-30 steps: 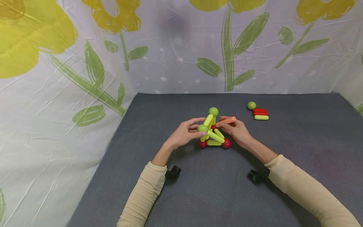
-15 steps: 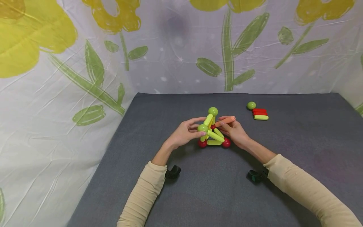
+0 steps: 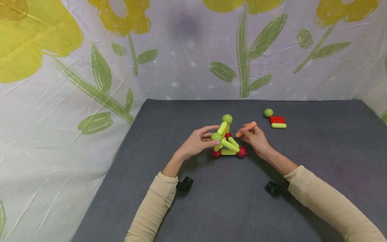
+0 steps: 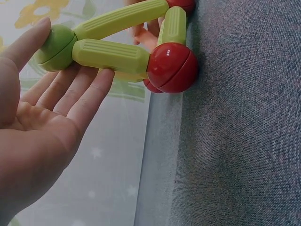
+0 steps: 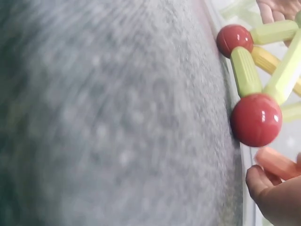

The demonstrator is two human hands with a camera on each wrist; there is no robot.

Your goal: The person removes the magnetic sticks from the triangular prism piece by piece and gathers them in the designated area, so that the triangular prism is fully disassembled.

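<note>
A toy frame of rods and balls, which looks like a magnetic building set, stands on the table: red balls at the bottom, lime-yellow rods, and a green ball at the back top. My left hand holds its front green ball, thumb on the ball and fingers behind it and the adjoining rod. Just right of the frame, my right hand pinches an orange rod, tilted with its far end up. In the right wrist view, the orange rod is apart from the nearest red ball.
Toward the back right of the grey table lie a loose green ball, red rods and a lime-yellow rod. A flower-printed sheet hangs behind the table.
My right hand has drawn the orange rod slightly right, away from the frame, and tilted it more steeply. The left hand and the frame have stayed in place.
</note>
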